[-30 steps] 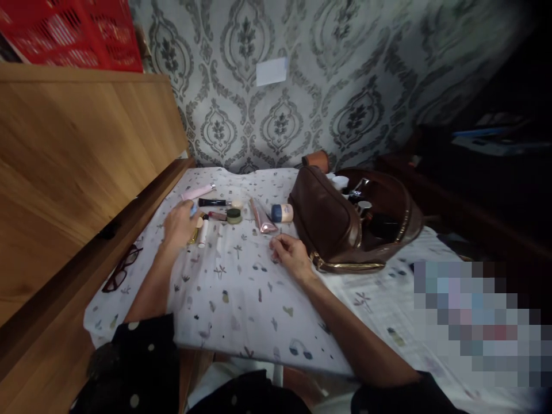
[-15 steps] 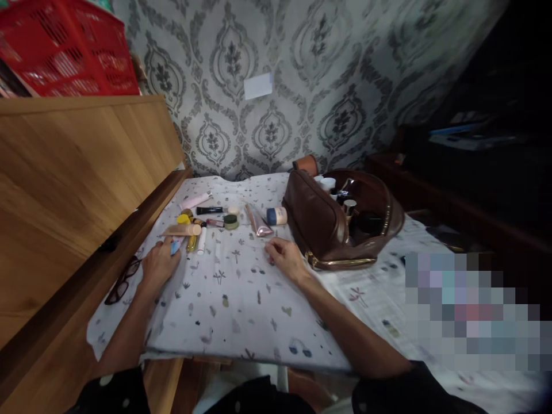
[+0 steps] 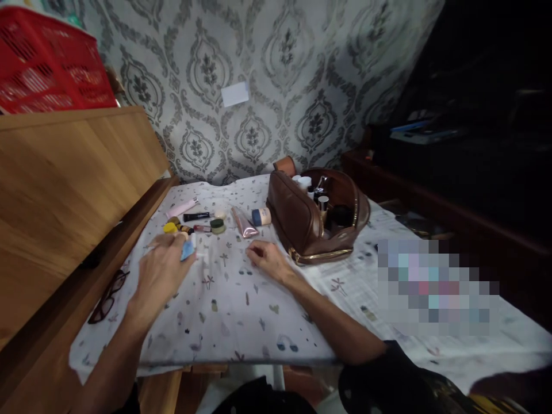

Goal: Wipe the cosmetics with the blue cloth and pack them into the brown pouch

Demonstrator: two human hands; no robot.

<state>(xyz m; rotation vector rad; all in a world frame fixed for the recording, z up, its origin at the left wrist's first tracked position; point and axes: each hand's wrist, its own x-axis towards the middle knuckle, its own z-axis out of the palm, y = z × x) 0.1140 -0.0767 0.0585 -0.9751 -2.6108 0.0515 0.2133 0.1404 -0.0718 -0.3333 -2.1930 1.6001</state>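
Observation:
My left hand (image 3: 161, 273) is closed around a small light-blue item (image 3: 188, 249), whose kind I cannot make out. It hovers beside the loose cosmetics and covers some of them. Just beyond it are a yellow-capped item (image 3: 169, 228), a black tube (image 3: 197, 217) and a small green jar with a dark lid (image 3: 218, 226). My right hand (image 3: 269, 260) rests on the patterned cloth with its fingers curled and nothing visible in them. Nearest to it are a shiny pink squeeze tube (image 3: 244, 223), a blue-and-beige jar (image 3: 261, 217) and an open brown cosmetic bag (image 3: 295, 215) filled with bottles.
Dark-framed glasses (image 3: 107, 296) lie at the cloth's left edge, beside a wooden cabinet (image 3: 77, 161). A pale pink tube (image 3: 183, 207) lies farther back. The red basket (image 3: 56, 63) stands on the cabinet. Behind the bag is a brown cup-like item (image 3: 285, 166).
My left hand has moved right and up over the cosmetics, with the light-blue item still in it. The view has shifted slightly to the right. My right hand stays beside the bag.

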